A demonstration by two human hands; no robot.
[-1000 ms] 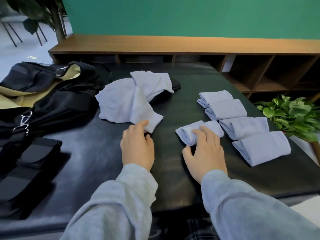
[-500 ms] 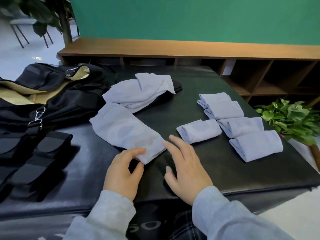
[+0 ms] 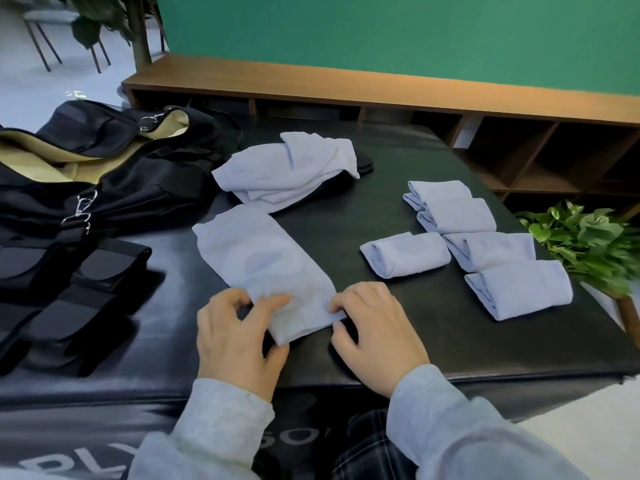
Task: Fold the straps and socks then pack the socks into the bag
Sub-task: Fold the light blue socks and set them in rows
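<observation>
A: We have the flat sock (image 3: pixel 263 261) lying on the black counter (image 3: pixel 398 327), and both hands pinch its near end, left hand (image 3: pixel 239 337) at one corner, right hand (image 3: pixel 377 334) at the other.

B: And the rest?

A: Five folded socks (image 3: pixel 485 247) sit to our right, an unfolded heap (image 3: pixel 287 171) behind (a dark piece shows under it). The black bag (image 3: pixel 104 174) lies open at our left, with the folded straps (image 3: pixel 69 292) just before it.
</observation>
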